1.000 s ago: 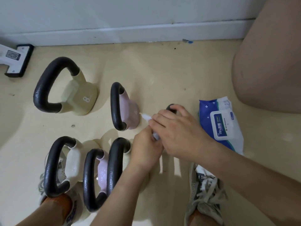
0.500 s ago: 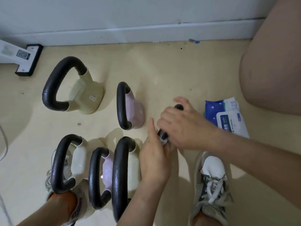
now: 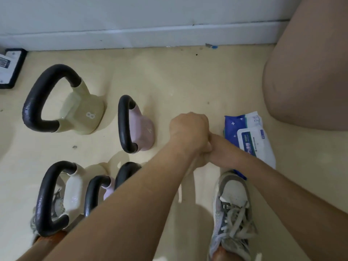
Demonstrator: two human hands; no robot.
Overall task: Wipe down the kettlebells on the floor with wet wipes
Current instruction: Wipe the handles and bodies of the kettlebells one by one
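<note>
Hand position over the kettlebell group

Fingers of the left hand [image 3: 189,129] are curled under and pressed together into a fist, knuckles up; what they grip is hidden beneath the hand. The right hand [image 3: 211,154] lies under the left wrist and touches it. Only part of its curled fingers shows, so it cannot be told whether they pinch anything.

The pink kettlebell [image 3: 143,129] stands on the floor [image 3: 188,81] just to the person's left of the fist, apart from the fingers. The beige kettlebell [image 3: 81,113], marked 8, stands farther out on that same side. Nearer the person than the fingers, partly covered by the left forearm [image 3: 131,204], stand the white kettlebell [image 3: 73,194], the small pink kettlebell [image 3: 108,190] and a black handle [image 3: 126,172] whose body is hidden.

The wet wipes pack [image 3: 250,140] lies flat just beyond the right wrist, on the side away from the kettlebells, its near corner at the toe of a grey shoe [image 3: 231,200]
</note>
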